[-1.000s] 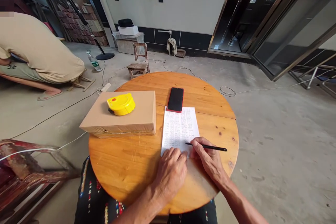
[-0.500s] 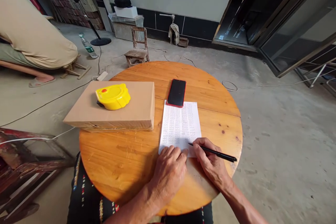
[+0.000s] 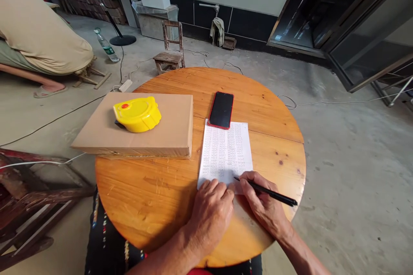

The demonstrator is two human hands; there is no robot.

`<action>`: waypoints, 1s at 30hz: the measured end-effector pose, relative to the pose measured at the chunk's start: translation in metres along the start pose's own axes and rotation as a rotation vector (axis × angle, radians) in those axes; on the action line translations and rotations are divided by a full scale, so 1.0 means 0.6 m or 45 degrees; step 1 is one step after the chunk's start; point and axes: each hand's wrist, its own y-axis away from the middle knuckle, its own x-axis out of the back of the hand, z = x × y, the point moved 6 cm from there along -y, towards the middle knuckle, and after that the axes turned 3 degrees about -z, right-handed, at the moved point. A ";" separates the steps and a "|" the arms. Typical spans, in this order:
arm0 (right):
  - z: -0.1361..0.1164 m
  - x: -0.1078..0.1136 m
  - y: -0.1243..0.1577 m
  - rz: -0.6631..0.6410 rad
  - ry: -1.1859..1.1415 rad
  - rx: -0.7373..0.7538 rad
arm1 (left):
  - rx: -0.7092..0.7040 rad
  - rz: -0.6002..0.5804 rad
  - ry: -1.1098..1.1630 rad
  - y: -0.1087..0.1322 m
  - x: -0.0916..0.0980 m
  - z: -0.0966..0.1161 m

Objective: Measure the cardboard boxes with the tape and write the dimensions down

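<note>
A sheet of paper (image 3: 226, 148), covered in rows of small handwriting, lies on the round wooden table (image 3: 155, 206). My left hand (image 3: 213, 208) rests on its lower left edge, fingers curled together and pressing the paper down; the fingertips are hidden. In my right hand (image 3: 263, 202) is a black pen (image 3: 274, 195), pinched between thumb and fingers, its tip at the lower right of the sheet. Whether the tip touches the paper I cannot tell. A phone (image 3: 221, 109) with a red edge overlaps the top of the sheet.
On the table's left a cardboard box (image 3: 171, 131) carries a yellow tape measure (image 3: 138, 114). Beyond stand a small wooden chair (image 3: 171, 53), a plastic bottle (image 3: 107, 46) and a stand with a round base (image 3: 123, 40). Part of a seated person (image 3: 41, 30) shows at left.
The view has shifted slightly, so the table items sit a little differently in the picture. Both hands keep nearly the same place on the paper, and the pen stays in my right hand.
</note>
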 end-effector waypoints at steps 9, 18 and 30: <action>-0.004 -0.001 -0.006 -0.012 0.032 0.006 | -0.001 0.010 0.012 -0.003 -0.001 -0.001; -0.004 -0.004 -0.003 -0.014 0.068 0.026 | 0.018 -0.004 0.029 -0.001 -0.001 -0.001; -0.009 -0.002 -0.005 -0.015 0.087 0.024 | 0.014 -0.007 0.007 -0.004 0.002 0.000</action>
